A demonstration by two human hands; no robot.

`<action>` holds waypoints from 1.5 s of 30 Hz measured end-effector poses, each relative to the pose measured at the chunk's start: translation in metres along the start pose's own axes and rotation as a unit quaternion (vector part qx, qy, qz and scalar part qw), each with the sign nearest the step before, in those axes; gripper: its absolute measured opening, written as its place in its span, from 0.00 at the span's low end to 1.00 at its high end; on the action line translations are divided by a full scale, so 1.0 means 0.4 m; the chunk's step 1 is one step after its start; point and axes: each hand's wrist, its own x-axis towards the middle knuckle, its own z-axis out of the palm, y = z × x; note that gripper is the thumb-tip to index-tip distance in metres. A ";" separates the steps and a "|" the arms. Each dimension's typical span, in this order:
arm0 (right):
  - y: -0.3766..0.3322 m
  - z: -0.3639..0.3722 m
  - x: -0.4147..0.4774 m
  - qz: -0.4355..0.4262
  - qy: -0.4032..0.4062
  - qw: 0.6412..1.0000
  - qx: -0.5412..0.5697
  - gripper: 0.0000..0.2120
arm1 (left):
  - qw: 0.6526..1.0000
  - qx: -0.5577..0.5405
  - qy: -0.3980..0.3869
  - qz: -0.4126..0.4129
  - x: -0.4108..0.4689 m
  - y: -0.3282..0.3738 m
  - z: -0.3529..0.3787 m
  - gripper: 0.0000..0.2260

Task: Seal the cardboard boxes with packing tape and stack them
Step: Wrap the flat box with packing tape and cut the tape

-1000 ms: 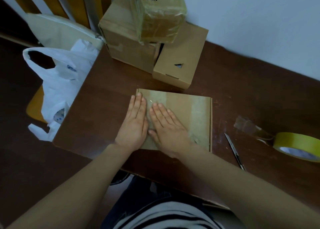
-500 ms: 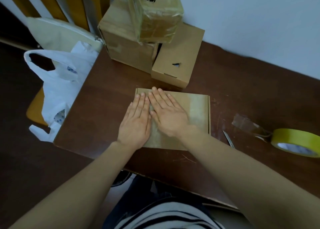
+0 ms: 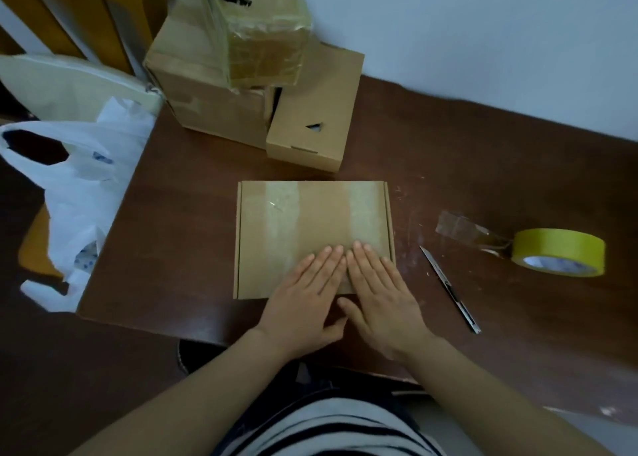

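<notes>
left hand (image 3: 303,305) and right hand (image 3: 385,303), flat, slid right on the box (image 3: 272,241); brown table (image 3: 483,172), pale wall (image 3: 483,41).

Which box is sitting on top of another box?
The shiny tape-wrapped box at the back. It rests on the big box, while the flat box and small box sit on the table.

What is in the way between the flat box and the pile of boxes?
Nothing I can see. Only bare table separates the flat box from the pile. The tape roll and knife lie off to the right. The left hand and right hand press flat on the box.
</notes>
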 end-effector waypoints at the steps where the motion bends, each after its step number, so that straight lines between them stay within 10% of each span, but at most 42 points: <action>1: 0.006 -0.001 -0.002 0.001 0.007 1.000 -0.009 0.31 | 1.000 0.007 -0.011 0.006 -0.002 -0.005 -0.004 0.37; 20: -0.030 0.008 -0.019 -0.018 0.032 0.999 0.019 0.29 | 1.000 -0.012 -0.017 0.022 -0.052 -0.043 -0.031 0.38; 26: -0.026 0.009 -0.019 -0.023 0.023 0.995 0.099 0.29 | 0.989 -0.025 0.067 -0.129 0.026 -0.093 -0.059 0.33; 34: 0.303 -0.173 -0.114 0.284 0.287 0.895 0.191 0.21 | 0.978 -0.027 0.032 -0.206 0.097 -0.131 -0.068 0.41; 41: 0.570 -0.280 -0.037 0.446 -0.125 0.885 -0.039 0.26 | 0.974 -0.106 0.073 -0.186 0.112 -0.081 -0.109 0.36; 45: 0.555 -0.285 0.024 0.402 -0.169 0.898 -0.047 0.19 | 0.976 -0.163 0.064 -0.129 0.128 0.005 -0.125 0.34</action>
